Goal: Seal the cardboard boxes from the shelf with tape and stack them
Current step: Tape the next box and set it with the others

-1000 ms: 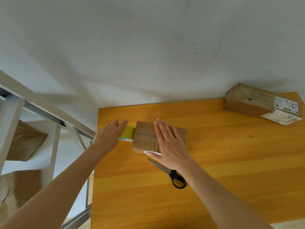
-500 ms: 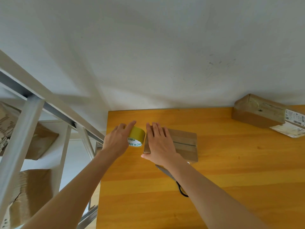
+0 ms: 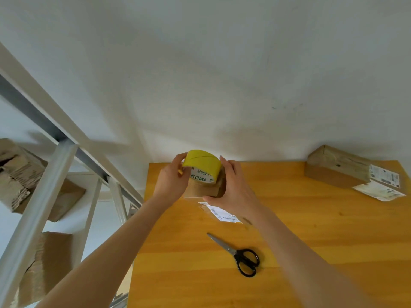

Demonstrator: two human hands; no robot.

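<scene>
Tape roll [image 3: 203, 166] is at frame centre, gripped on its sides by the curled fingers of the left hand [image 3: 170, 182] and right hand [image 3: 233, 187]. Small cardboard box [image 3: 200, 191] sits just below it on the counter [image 3: 311, 230]. Scissors [image 3: 243, 256] lie lower centre; second box [image 3: 333, 172] is at upper right.

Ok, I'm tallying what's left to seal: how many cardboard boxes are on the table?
2. A small box sits near the table's far left, partly behind the tape roll in the left hand; a larger box lies at the far right corner. Shelf boxes excluded.
</scene>
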